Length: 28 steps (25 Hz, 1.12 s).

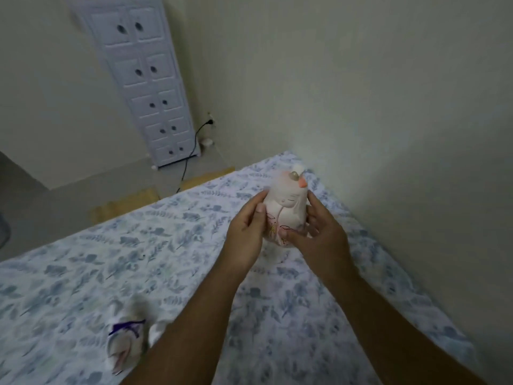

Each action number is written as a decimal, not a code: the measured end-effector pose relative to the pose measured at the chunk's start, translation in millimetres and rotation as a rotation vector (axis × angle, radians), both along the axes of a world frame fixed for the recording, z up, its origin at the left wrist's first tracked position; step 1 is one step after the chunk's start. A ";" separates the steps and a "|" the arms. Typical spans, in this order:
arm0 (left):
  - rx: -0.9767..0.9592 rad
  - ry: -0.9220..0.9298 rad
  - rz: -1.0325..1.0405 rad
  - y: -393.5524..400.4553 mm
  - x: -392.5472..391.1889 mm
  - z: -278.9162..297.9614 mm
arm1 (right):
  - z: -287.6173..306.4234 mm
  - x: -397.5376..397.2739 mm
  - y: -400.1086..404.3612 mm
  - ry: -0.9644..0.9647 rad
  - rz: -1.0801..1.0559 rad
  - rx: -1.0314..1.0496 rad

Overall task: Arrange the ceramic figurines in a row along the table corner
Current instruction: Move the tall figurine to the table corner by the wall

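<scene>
- Two figurines showing in all, the nearer one lying on its side: a white figurine with a purple ribbon (126, 339), blurred, resting untouched on the floral tablecloth (83, 273) close to the near edge, well apart from the far corner, probably waiting for its turn in the row.
- Reaching forward over the cloth from the lower frame with both forearms, converging on one object rather than splitting the work (a cautious choice for ceramic, by my reading).
- Cupping with the left hand (245, 229), fingers curled and pressed against the left flank of the pink-and-white figurine (286, 209), thumb lying across its front.
- Bracing with the right hand (319, 232), fingers wrapped around the right flank and lower belly, pressing inward, so clamping the piece between two palms instead of pinching it.
- Holding that figurine roughly upright, face toward the camera, orange-tipped top leaning slightly right; base hidden by the hands, so touching the cloth or hovering just above it — cannot tell.
- Positioning it near the far table corner beside the wall (388, 107), apparently as the first piece of the row.
- Standing beyond the table: a white drawer cabinet (147, 87) against the far wall, a black cord (191, 157) trailing down from a socket.
</scene>
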<state>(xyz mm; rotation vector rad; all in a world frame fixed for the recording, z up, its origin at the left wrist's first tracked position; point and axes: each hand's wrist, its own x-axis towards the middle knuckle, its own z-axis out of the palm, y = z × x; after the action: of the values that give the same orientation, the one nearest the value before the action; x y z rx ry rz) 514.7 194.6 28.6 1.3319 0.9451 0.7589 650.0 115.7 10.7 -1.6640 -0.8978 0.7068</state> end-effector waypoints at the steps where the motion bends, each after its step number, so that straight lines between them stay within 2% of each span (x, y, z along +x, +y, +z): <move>1: -0.005 0.012 -0.019 14.9 28.1 -6.6 | -8.1 20.4 12.5 0.017 -0.042 0.002; 7: 0.036 0.081 -0.099 94.7 149.1 -48.7 | -56.5 111.2 77.5 0.045 -0.251 0.073; 14: -0.008 0.069 -0.123 116.0 193.2 -71.1 | -86.9 139.4 97.8 -0.006 -0.395 0.099; 21: 0.016 0.083 -0.087 108.3 188.9 -76.9 | -89.8 135.7 95.1 -0.017 -0.347 0.092; 23: 0.080 0.170 -0.049 97.4 170.2 -74.5 | -87.3 133.9 86.5 -0.116 -0.256 -0.002; 24: 0.107 0.225 -0.018 87.2 153.6 -71.7 | -83.5 127.3 76.9 -0.193 -0.230 -0.115; 26: 0.139 0.310 0.034 60.3 112.2 -64.8 | -75.4 103.9 52.0 -0.329 -0.237 -0.267; 28: 0.170 0.388 0.103 30.1 62.3 -58.3 | -68.6 65.2 27.8 -0.408 -0.167 -0.212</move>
<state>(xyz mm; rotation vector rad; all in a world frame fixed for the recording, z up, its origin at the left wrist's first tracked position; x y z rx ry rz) 577.0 224.7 -29.7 1.6246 1.2860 0.6824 715.3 143.5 -57.9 -2.0926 -0.9749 0.3609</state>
